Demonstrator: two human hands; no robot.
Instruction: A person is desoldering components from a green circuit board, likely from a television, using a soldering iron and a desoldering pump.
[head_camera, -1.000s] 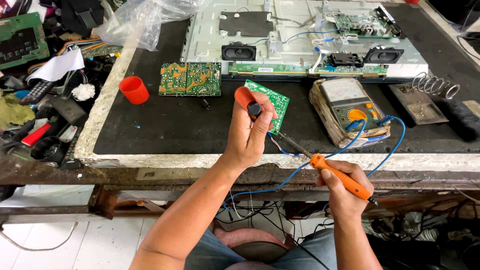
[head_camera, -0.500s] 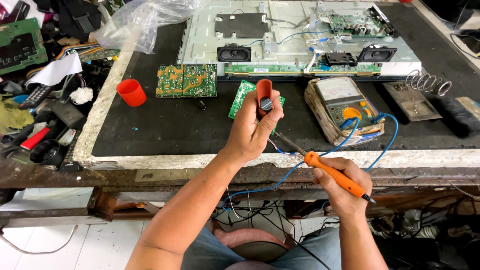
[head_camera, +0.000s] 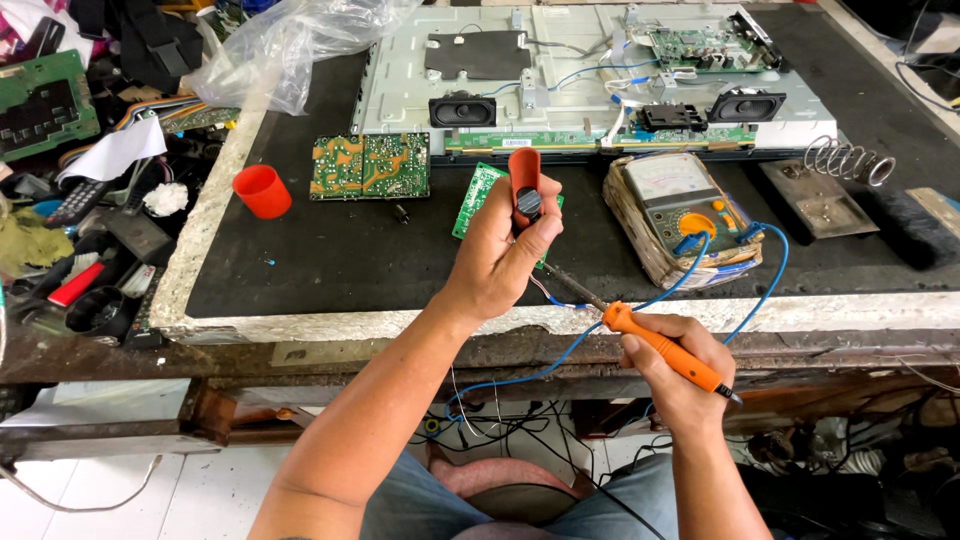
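The left hand (head_camera: 500, 255) has been raised and turned, so the red holder (head_camera: 524, 178) with the dark component (head_camera: 528, 203) is now held upright. The soldering iron (head_camera: 650, 340) has been drawn slightly back from it.

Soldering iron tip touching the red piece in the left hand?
Cannot tell. Head view: soldering iron tip runs behind the left hand, which hides any contact with the red piece.
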